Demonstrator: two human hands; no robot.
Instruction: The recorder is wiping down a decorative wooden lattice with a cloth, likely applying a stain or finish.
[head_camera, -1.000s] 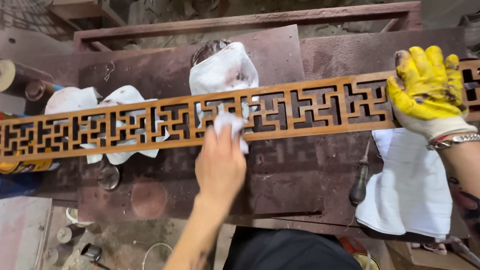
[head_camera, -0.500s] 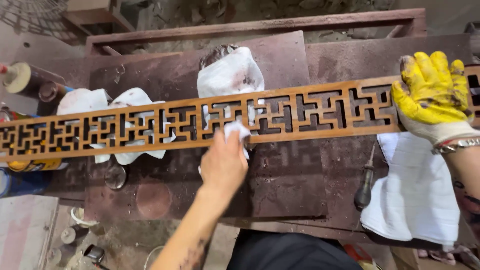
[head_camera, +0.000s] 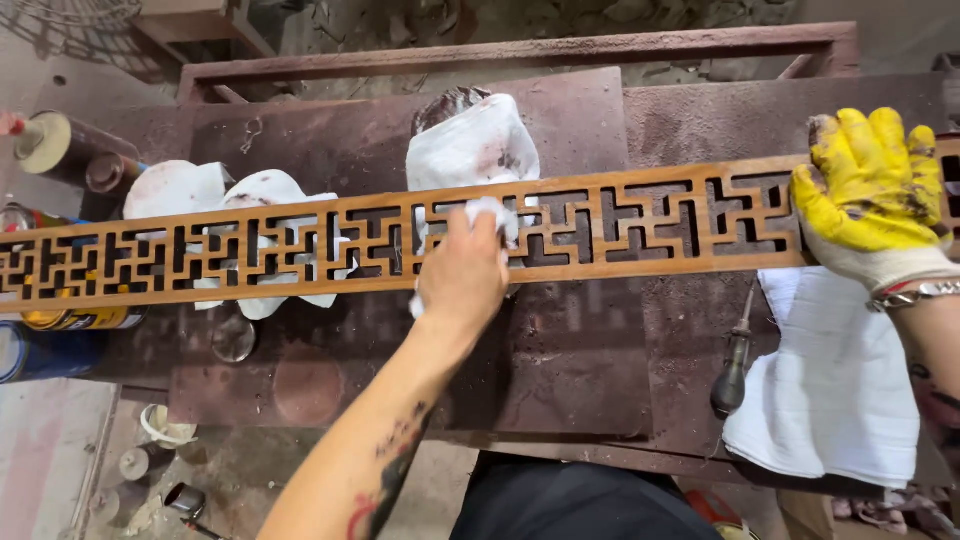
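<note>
A long carved wooden lattice panel (head_camera: 620, 215) lies across a stained brown workbench (head_camera: 580, 340). My left hand (head_camera: 462, 275), bare, presses a small white cloth (head_camera: 492, 215) onto the middle of the panel. My right hand (head_camera: 872, 195) wears a yellow-coated glove, smeared dark, and rests flat on the panel's right end, holding it down. Crumpled white rags lie under the panel, one behind the middle (head_camera: 470, 145) and others at the left (head_camera: 235, 195).
A dark-handled tool (head_camera: 732, 375) and a folded white cloth (head_camera: 840, 390) lie at the bench's front right. Cans (head_camera: 60, 145) and a yellow tin (head_camera: 75, 320) stand at the left edge. A round lid (head_camera: 232, 338) sits near them. Small jars stand on the floor below (head_camera: 165, 430).
My left hand has slid the cloth a little to the right along the panel. The gloved right hand stays on the right end.
</note>
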